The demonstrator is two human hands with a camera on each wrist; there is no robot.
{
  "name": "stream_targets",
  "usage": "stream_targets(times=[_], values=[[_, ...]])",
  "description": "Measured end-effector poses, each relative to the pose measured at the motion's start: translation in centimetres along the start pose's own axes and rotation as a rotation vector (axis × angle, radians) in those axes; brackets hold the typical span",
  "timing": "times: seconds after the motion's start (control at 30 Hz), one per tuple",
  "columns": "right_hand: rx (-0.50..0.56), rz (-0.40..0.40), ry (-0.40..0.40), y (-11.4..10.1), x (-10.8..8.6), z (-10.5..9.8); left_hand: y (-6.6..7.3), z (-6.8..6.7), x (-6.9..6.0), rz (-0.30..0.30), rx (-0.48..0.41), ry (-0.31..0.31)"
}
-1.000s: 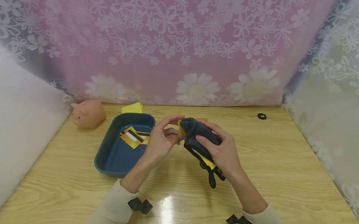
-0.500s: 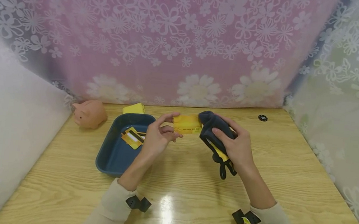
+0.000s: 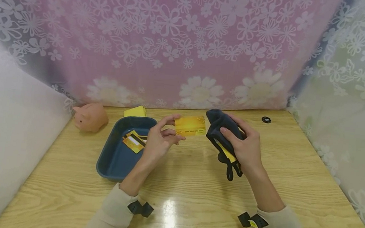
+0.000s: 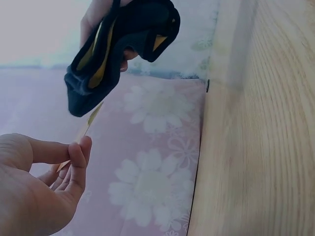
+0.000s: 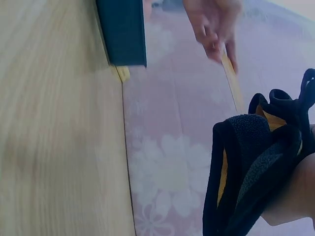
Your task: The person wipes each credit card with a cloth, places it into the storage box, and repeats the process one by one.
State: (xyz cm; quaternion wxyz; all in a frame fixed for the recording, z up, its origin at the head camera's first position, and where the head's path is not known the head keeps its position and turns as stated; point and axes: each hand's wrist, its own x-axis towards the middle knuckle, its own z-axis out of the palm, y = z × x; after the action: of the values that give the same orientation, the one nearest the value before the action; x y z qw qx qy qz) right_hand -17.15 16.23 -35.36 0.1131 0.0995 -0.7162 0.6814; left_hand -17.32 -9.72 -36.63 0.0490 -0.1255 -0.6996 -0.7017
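Note:
My left hand pinches a gold bank card by its left end, above the table. To its right, my right hand grips a dark blue cloth pouch with black trim and a hanging loop; yellow shows in its opening. A small gap separates card and pouch in the head view. Seen edge-on in the left wrist view, the card sits between thumb and fingers. The right wrist view has the pouch close up, its folds parted; what lies deeper inside is hidden.
Left of the hands stands a blue tray with several gold cards in it. Behind it are a yellow object and a pink piggy bank. A black poker chip lies at the back right.
The card has come out of the pouch toward the left and now shows whole. My right hand has moved right and slightly up with the pouch; the left hand has barely moved.

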Motion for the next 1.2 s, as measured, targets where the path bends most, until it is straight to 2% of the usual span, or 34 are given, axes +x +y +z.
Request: stream_targets(times=[0.2,0.4,0.5,0.7,0.93,1.2], values=[[-0.008,-0.071,-0.112,0.3,-1.0,2.1,-0.2,0.4,-0.1,-0.006,0.023,-0.021],[-0.023,-0.083,-0.21,0.6,-2.1,4.0,-0.5,0.7,-0.4,-0.021,0.049,-0.042],[-0.052,-0.09,-0.234,0.7,-2.5,4.6,-0.7,0.8,-0.5,-0.02,0.058,-0.058],[-0.095,-0.092,-0.232,0.9,-2.6,4.7,-0.8,0.9,-0.5,-0.006,0.061,-0.084],[-0.113,-0.067,-0.224,0.9,-2.5,4.6,-0.8,0.8,-0.6,-0.022,0.036,-0.096],[-0.081,-0.026,-0.187,0.7,-2.0,3.8,-0.5,0.9,-0.4,-0.023,0.05,-0.073]])
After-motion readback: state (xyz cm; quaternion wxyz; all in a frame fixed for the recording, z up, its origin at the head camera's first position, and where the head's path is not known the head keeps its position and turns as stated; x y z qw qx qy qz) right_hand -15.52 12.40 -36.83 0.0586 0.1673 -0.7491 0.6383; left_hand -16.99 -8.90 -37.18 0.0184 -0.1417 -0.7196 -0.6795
